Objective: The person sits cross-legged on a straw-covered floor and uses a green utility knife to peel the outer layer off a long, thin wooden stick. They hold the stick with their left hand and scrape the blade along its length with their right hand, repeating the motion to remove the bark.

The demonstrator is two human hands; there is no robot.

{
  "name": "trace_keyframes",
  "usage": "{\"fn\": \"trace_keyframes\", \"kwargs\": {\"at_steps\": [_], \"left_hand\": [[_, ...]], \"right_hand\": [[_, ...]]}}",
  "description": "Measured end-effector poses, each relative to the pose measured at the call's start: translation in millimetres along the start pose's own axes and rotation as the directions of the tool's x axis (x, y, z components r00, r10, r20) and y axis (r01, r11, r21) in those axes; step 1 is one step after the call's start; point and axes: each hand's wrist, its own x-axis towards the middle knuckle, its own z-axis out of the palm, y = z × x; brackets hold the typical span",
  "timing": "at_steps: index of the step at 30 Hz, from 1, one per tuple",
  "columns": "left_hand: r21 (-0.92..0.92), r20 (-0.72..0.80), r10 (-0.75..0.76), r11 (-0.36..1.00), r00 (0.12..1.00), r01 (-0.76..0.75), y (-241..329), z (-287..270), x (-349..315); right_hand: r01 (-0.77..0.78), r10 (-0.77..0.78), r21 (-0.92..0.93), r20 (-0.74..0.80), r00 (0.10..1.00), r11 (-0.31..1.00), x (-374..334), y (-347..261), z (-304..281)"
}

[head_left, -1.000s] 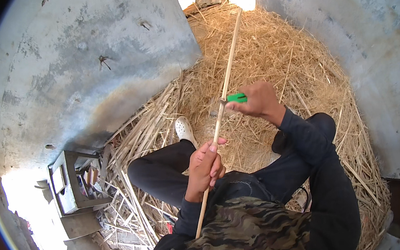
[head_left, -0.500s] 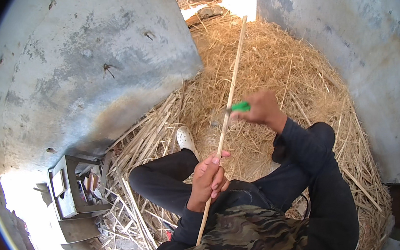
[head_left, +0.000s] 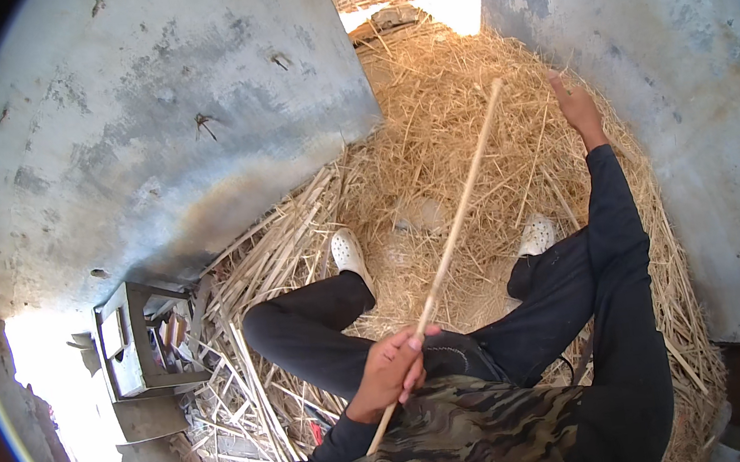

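My left hand (head_left: 390,375) is closed around the lower part of a long, pale wooden strip (head_left: 463,205). The strip slants up and to the right from my lap, its lower end against my camouflage-patterned top. Off to the far right, over the straw, my right hand (head_left: 579,109) is raised apart from the strip. Its fingers look curled, seen from the back, and whatever they hold is hidden. No green handle shows now.
Loose straw and shavings (head_left: 469,137) cover the floor between my white clogs (head_left: 348,253). Split strips (head_left: 275,242) lie heaped at left, beside a small wooden stool on its side (head_left: 131,340). Bare grey walls (head_left: 180,88) rise on both sides.
My right hand, which held a green-handled blade against the strip, has swung away up and right. The strip has tilted farther right, its upper end lower; my left hand still grips it.
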Motion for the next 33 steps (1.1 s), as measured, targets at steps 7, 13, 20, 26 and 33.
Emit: {"fn": "trace_keyframes", "kwargs": {"at_steps": [7, 13, 20, 26, 33], "left_hand": [[0.061, -0.002, 0.192, 0.980, 0.981, -0.191, 28, -2, 40], [0.011, -0.023, 0.209, 0.978, 0.978, -0.208, 30, 3, 49], [-0.127, 0.043, 0.159, 0.980, 0.986, -0.152, 26, 9, 50], [-0.170, 0.061, 0.154, 0.975, 0.986, -0.142, 26, 7, 47], [-0.121, 0.005, 0.160, 0.980, 0.987, -0.159, 28, 4, 43]], "right_hand": [[0.298, -0.187, -0.214, 0.422, 0.887, 0.930, -55, -46, 28], [-0.123, -0.298, 0.756, 0.395, 0.869, 0.642, -65, -67, 21], [-0.625, -0.635, 0.780, 0.502, 0.587, 0.039, -117, -117, 46], [-0.607, -0.629, 0.795, 0.469, 0.620, -0.006, -118, -114, 69], [-0.257, -0.342, 0.923, 0.349, 0.873, 0.285, -115, -126, 67]]}}
